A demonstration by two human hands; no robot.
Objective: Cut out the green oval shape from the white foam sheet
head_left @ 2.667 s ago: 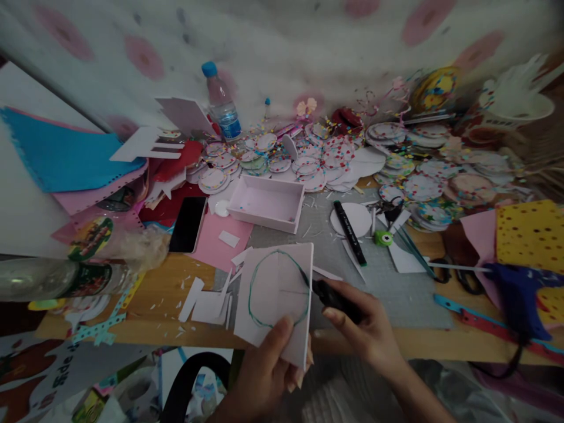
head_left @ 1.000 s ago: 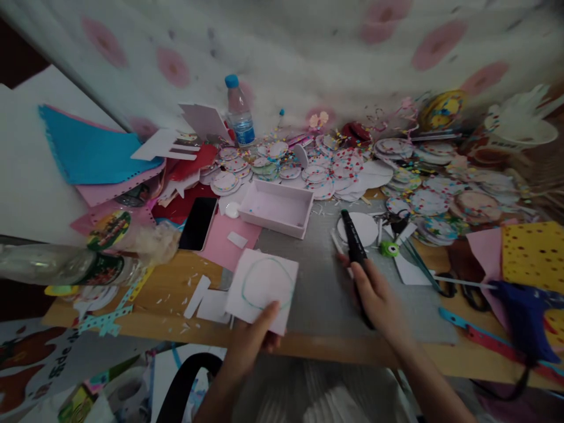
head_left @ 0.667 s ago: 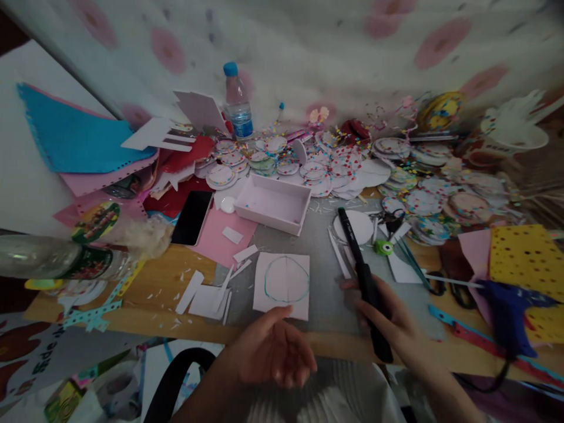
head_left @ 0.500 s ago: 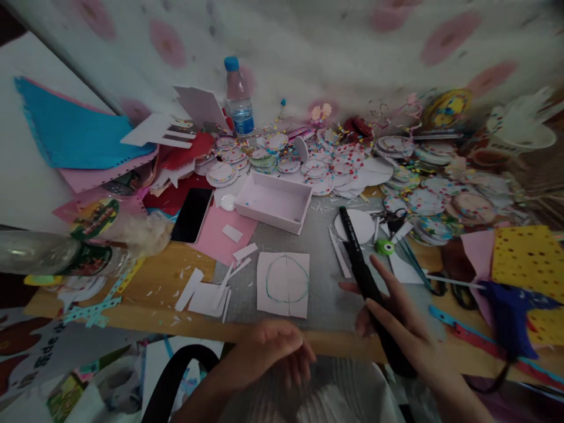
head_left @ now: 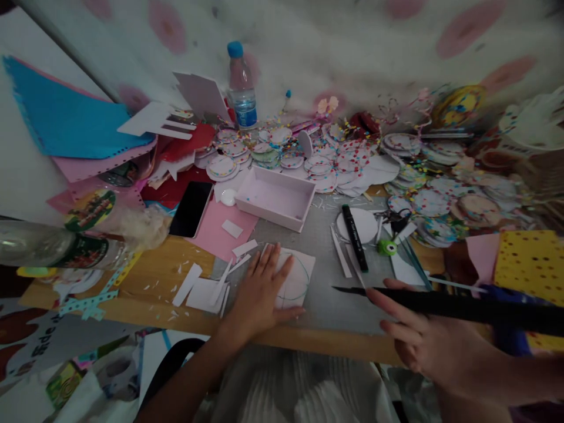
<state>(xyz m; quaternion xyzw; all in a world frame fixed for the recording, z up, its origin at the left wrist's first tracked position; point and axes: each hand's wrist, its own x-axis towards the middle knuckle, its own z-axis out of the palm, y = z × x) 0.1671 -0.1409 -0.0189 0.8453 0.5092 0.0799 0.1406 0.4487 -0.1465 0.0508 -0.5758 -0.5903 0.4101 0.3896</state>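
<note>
My left hand (head_left: 259, 294) lies flat, fingers spread, on a white square of paper (head_left: 302, 276) that bears a green drawn circle. The paper rests on a grey cutting mat (head_left: 326, 305) near the table's front edge. My right hand (head_left: 432, 346) is low at the right and holds a long black pointed tool (head_left: 440, 302) level above the mat. Its thin tip points left toward the paper, a little apart from it. A black marker (head_left: 355, 235) lies on the mat beyond the tool.
A shallow pink box (head_left: 275, 197), a dark phone (head_left: 191, 208) and a water bottle (head_left: 241, 88) stand behind the paper. Several dotted paper discs (head_left: 335, 164) cover the back. White offcuts (head_left: 200, 291) lie left of my hand. A yellow dotted sheet (head_left: 529, 258) is at right.
My left hand laid the paper on the mat, drew back, then came down flat on it. My right hand swung the black tool from upright to level, tip pointing left.
</note>
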